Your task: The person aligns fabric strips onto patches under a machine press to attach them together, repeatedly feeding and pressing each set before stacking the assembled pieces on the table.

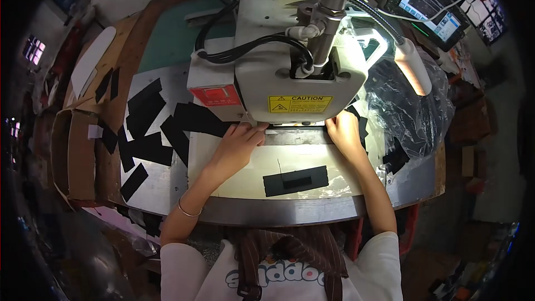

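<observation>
Under the head of a sewing machine (298,92), a thin black fabric strip (295,127) runs sideways behind a metal plate (295,137). My left hand (241,140) is at the strip's left end, fingers closed and pressed down on it. At the right end is my right hand (344,132), its thumb and fingers closed around the strip's edge; the machine head partly hides those fingertips. A wide black fabric piece (200,119) reaches to my left hand. In front of the plate lies a black fabric panel (296,181) with a smaller dark patch and a loose thread on it.
Several black fabric pieces (146,108) are scattered on the left side. A cardboard box (75,156) stands at the far left. Clear plastic bags (409,108) lie on the right below a lamp (413,67). A control screen (430,14) is at the back right.
</observation>
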The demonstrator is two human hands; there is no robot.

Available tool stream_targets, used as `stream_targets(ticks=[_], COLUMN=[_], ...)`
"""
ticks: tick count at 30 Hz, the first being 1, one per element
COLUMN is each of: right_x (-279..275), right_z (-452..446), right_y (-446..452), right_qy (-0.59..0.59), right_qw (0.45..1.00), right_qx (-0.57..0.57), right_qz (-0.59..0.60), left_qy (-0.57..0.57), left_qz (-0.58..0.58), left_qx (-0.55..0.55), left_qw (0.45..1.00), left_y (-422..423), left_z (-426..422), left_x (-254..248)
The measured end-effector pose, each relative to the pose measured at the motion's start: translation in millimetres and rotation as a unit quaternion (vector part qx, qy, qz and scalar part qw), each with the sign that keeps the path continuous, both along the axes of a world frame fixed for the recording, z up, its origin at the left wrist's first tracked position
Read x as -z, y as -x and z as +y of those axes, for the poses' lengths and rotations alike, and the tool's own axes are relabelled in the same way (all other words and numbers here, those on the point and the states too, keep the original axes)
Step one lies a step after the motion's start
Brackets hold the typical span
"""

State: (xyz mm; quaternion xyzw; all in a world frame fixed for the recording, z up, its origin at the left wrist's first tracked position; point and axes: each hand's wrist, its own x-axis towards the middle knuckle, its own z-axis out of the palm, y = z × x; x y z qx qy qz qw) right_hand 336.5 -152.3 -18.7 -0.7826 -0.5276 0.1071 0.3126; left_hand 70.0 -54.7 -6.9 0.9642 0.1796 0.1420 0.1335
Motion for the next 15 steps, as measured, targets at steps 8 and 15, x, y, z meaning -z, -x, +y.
stream_targets(ticks=[8,15], right_x=[-14.0,-3.7], right_z=[-24.5,-54.0], right_y=[16.8,26.6], right_qy=[-0.073,-0.087], right_qw=[0.993,0.968], right_qx=[0.016,-0.067], right_qz=[-0.092,-0.225], left_qy=[-0.108,-0.181], left_qz=[0.005,0.016], left_qx=[0.02,0.021], left_qw=[0.994,0.983], left_y=[-0.3,-4.7], left_z=[-6.8,-7.3], left_x=[-2.0,0.0])
